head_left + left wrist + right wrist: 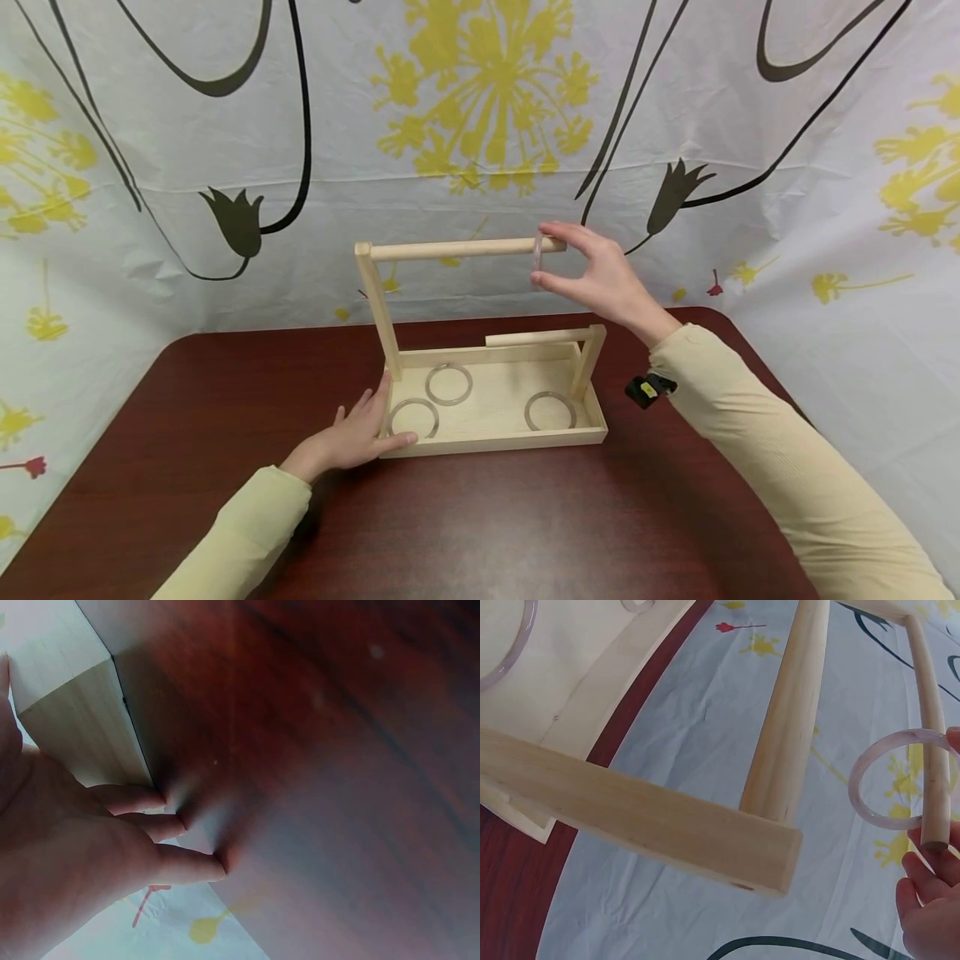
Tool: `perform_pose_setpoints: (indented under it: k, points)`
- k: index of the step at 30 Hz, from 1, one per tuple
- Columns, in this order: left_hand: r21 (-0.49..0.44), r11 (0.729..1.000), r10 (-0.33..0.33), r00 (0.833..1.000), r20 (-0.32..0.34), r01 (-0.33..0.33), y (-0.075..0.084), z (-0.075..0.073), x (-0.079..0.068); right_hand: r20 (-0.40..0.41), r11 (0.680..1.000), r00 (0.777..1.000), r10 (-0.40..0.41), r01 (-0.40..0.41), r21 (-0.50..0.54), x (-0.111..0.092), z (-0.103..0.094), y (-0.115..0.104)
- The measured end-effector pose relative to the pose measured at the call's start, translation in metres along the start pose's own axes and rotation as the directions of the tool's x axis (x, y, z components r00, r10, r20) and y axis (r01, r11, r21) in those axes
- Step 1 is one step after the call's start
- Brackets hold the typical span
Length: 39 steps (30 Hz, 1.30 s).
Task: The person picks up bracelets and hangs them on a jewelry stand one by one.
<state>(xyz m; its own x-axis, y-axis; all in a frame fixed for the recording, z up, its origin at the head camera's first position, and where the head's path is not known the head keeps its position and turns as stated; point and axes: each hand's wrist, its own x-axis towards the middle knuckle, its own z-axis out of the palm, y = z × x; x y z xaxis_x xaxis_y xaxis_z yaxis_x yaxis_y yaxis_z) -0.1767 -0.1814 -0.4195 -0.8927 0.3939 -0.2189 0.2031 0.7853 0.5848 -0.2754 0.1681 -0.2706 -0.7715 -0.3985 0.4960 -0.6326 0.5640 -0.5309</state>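
Observation:
My right hand (600,271) pinches a pale translucent bangle (537,252) between thumb and fingers. This bangle is around the upper wooden rod (465,248), near its free right end; the right wrist view shows the rod passing through the bangle (861,769). My left hand (356,435) rests against the left end of the wooden tray (495,447), its thumb over the front rim. In the left wrist view, fingertips of the left hand (90,840) touch the table beside the wood. Inside the tray lie a back bangle (429,385), a front-left bangle (437,421) and a right bangle (574,412).
A tall post (381,312) at the tray's left end carries the upper rod. At the right, a short post (588,362) carries a lower rod (536,337) pointing left. The dark red table (487,517) meets a patterned hanging cloth (337,208) behind.

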Motion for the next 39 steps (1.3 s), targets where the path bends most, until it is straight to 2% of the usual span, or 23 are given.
perform_pose_setpoints:
  k: [13, 22, 32, 39]
  points:
    - [0.014, 1.0, 0.0, 1.0, -0.005, 0.0, -0.002, 0.001, 0.0, 0.017, 0.991, 0.995, -0.099, 0.1, -0.091, 0.008, 0.008, -0.011]
    - [0.01, 1.0, -0.001, 1.0, -0.003, 0.001, -0.001, 0.001, 0.0, 0.032, 0.964, 0.973, -0.228, 0.231, -0.134, 0.016, 0.018, -0.019]
    - [0.006, 1.0, 0.0, 1.0, -0.004, 0.0, 0.0, 0.001, -0.001, 0.053, 0.945, 0.968, -0.247, 0.252, -0.21, 0.02, 0.025, -0.028]
    - [0.008, 1.0, 0.004, 1.0, -0.006, -0.004, -0.001, 0.001, -0.001, 0.045, 0.945, 0.965, -0.257, 0.26, -0.2, 0.022, 0.031, -0.035]
